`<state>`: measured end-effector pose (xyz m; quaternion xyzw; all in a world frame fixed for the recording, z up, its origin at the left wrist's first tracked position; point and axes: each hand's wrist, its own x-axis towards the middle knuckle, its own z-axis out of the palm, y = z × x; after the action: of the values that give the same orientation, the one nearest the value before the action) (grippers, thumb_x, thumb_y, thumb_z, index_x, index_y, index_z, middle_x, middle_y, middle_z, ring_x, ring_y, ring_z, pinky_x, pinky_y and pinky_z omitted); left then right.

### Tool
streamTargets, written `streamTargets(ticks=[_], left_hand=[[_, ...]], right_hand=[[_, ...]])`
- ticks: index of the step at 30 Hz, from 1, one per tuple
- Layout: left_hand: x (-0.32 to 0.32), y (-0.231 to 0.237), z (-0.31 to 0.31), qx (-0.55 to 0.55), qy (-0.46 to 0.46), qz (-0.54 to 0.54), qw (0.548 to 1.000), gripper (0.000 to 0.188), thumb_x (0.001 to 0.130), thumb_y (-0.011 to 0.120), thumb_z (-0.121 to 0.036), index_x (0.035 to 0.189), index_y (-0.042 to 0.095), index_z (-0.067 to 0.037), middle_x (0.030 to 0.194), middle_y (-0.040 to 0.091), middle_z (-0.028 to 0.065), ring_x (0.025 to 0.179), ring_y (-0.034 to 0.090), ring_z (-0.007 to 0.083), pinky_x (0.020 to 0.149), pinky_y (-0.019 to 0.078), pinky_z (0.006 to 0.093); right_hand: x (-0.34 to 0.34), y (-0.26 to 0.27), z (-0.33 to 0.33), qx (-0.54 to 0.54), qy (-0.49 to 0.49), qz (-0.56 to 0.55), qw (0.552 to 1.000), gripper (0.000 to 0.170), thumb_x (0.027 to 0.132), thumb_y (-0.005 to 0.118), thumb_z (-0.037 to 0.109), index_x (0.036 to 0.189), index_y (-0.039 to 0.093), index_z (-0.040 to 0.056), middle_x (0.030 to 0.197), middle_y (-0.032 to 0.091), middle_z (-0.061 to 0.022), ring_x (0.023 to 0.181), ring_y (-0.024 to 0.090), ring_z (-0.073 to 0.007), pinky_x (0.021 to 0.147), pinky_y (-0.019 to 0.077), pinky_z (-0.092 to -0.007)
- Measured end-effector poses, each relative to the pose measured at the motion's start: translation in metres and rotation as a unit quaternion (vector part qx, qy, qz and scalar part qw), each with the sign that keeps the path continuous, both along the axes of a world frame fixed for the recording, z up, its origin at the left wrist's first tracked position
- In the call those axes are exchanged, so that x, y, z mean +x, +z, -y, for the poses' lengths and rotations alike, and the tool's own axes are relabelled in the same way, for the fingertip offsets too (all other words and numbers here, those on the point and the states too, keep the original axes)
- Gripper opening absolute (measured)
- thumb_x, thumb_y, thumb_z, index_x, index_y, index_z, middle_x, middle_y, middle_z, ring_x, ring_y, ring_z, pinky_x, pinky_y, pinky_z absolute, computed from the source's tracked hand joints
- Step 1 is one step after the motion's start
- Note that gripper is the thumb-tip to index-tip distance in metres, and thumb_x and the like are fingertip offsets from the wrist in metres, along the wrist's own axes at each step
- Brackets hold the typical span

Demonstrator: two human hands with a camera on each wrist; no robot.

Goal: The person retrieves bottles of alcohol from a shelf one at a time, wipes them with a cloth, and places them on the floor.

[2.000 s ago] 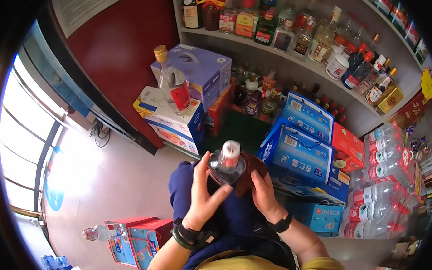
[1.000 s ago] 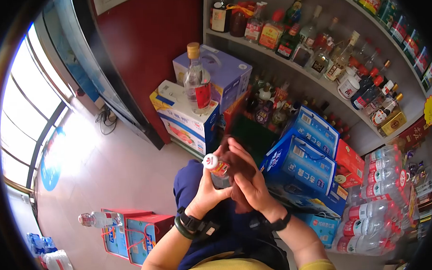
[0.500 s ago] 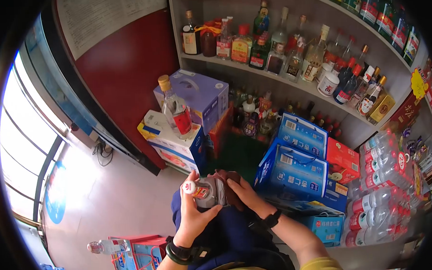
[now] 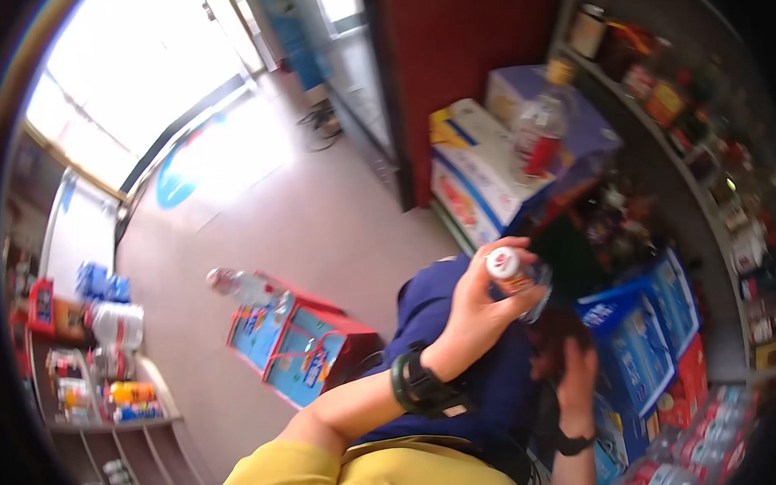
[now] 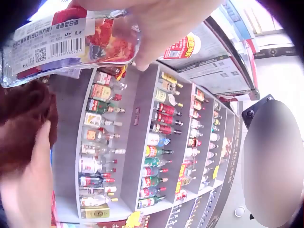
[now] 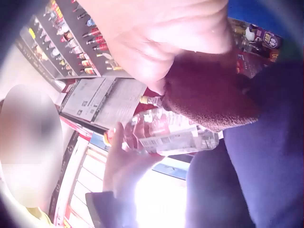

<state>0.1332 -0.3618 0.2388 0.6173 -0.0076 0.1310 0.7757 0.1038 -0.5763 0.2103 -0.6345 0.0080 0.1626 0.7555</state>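
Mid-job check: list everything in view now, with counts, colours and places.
Held bottle: 1, clear, white cap, mid-view
Cloth: 1, brown, beside it
White box: 1, white-blue, by red wall
Gold-capped bottle: 1, clear, on white box
Purple box: 1, purple, behind white box
Gift boxes: seemingly 2, blue-red, on floor
Third bottle: 1, clear, at gift boxes
Blue cartons: several, blue, right
Bottle packs: several, clear-red, lower right
Shelf bottles: many, mixed, on shelves
Rack: 1, pale, far left
Trousers: 1 pair, navy, centre
Left hand: 1, yellow sleeve, gripping held bottle
Right hand: 1, dark wristband, holding cloth
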Motion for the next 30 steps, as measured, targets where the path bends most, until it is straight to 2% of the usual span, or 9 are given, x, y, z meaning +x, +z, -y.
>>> streamTargets(ticks=[4, 7, 8, 11, 15, 17, 21, 27, 30], left_hand=[[0.019, 0.002, -0.041, -0.038, 0.099, 0.054, 0.993, 0.037, 0.077, 0.079, -0.008, 0.110, 0.064, -0.006, 0.129, 0.055, 0.0069, 0.117, 0.055, 0.0184, 0.100, 0.0436, 0.0316], [0.040, -0.025, -0.078, -0.032, 0.189, 0.056, 0.980, 0.038, 0.076, 0.082, -0.008, 0.109, 0.065, -0.007, 0.126, 0.056, 0.0077, 0.116, 0.056, 0.0190, 0.098, 0.0452, 0.0325], [0.046, -0.040, -0.092, 0.007, 0.219, 0.053, 0.974, 0.036, 0.078, 0.080, -0.006, 0.110, 0.064, -0.006, 0.130, 0.055, 0.0075, 0.112, 0.057, 0.0162, 0.096, 0.0467, 0.0309], [0.072, -0.119, -0.141, 0.142, 0.326, 0.025, 0.934, 0.039, 0.079, 0.081, -0.006, 0.113, 0.062, -0.007, 0.128, 0.056, 0.0060, 0.104, 0.060, 0.0132, 0.093, 0.0488, 0.0290], [0.094, -0.229, -0.200, 0.058, 0.423, -0.113, 0.897, 0.040, 0.070, 0.085, -0.012, 0.104, 0.065, -0.009, 0.106, 0.058, 0.0077, 0.101, 0.059, 0.0232, 0.092, 0.0486, 0.0359], [0.092, -0.273, -0.225, 0.166, 0.475, -0.211, 0.838, 0.040, 0.068, 0.085, -0.012, 0.102, 0.063, -0.010, 0.103, 0.058, 0.0092, 0.096, 0.059, 0.0262, 0.088, 0.0492, 0.0391], [0.081, -0.337, -0.258, 0.203, 0.526, -0.299, 0.770, 0.041, 0.064, 0.086, -0.012, 0.097, 0.062, -0.009, 0.101, 0.059, 0.0111, 0.094, 0.060, 0.0307, 0.085, 0.0493, 0.0434], [0.052, -0.404, -0.290, 0.056, 0.494, -0.315, 0.808, 0.039, 0.065, 0.084, -0.006, 0.096, 0.060, -0.007, 0.099, 0.059, 0.0045, 0.092, 0.060, 0.0203, 0.084, 0.0498, 0.0374], [0.044, -0.400, -0.286, 0.025, 0.493, -0.349, 0.796, 0.047, 0.072, 0.078, 0.005, 0.112, 0.057, -0.010, 0.104, 0.062, 0.0002, 0.095, 0.059, 0.0152, 0.087, 0.0491, 0.0341]], right_hand=[[-0.005, 0.007, 0.016, 0.001, -0.049, 0.051, 0.998, 0.055, 0.100, 0.053, 0.032, 0.142, 0.045, -0.0025, 0.137, 0.054, -0.0174, 0.126, 0.053, -0.0289, 0.110, 0.0387, -0.0417], [0.004, 0.013, 0.019, -0.015, -0.118, 0.095, 0.988, 0.056, 0.101, 0.050, 0.033, 0.144, 0.043, -0.0015, 0.140, 0.051, -0.0174, 0.130, 0.049, -0.0289, 0.112, 0.0366, -0.0429], [0.009, 0.021, 0.023, -0.022, -0.070, 0.108, 0.991, 0.058, 0.101, 0.047, 0.035, 0.147, 0.039, 0.0000, 0.145, 0.046, -0.0165, 0.133, 0.046, -0.0293, 0.112, 0.0355, -0.0436], [0.012, 0.028, 0.027, 0.015, -0.120, 0.093, 0.988, 0.061, 0.101, 0.046, 0.037, 0.149, 0.035, 0.0010, 0.147, 0.043, -0.0157, 0.135, 0.045, -0.0293, 0.113, 0.0342, -0.0434], [0.010, 0.028, 0.047, 0.000, -0.214, 0.060, 0.975, 0.063, 0.101, 0.047, 0.038, 0.150, 0.034, 0.0016, 0.150, 0.040, -0.0161, 0.138, 0.041, -0.0296, 0.115, 0.0320, -0.0425], [0.014, 0.022, 0.071, 0.008, -0.215, 0.060, 0.975, 0.061, 0.102, 0.047, 0.036, 0.151, 0.034, 0.0022, 0.152, 0.039, -0.0154, 0.139, 0.041, -0.0296, 0.115, 0.0317, -0.0432], [0.032, 0.019, 0.090, 0.012, -0.242, 0.063, 0.968, 0.057, 0.102, 0.049, 0.033, 0.149, 0.037, 0.0026, 0.151, 0.041, -0.0149, 0.138, 0.042, -0.0291, 0.115, 0.0323, -0.0433], [0.048, 0.017, 0.090, -0.006, -0.270, 0.054, 0.961, 0.055, 0.100, 0.054, 0.030, 0.145, 0.041, 0.0022, 0.149, 0.044, -0.0152, 0.135, 0.045, -0.0283, 0.114, 0.0345, -0.0420], [0.050, 0.015, 0.091, -0.008, -0.273, 0.051, 0.961, 0.054, 0.099, 0.057, 0.028, 0.144, 0.043, 0.0020, 0.148, 0.046, -0.0153, 0.134, 0.046, -0.0279, 0.113, 0.0355, -0.0414]])
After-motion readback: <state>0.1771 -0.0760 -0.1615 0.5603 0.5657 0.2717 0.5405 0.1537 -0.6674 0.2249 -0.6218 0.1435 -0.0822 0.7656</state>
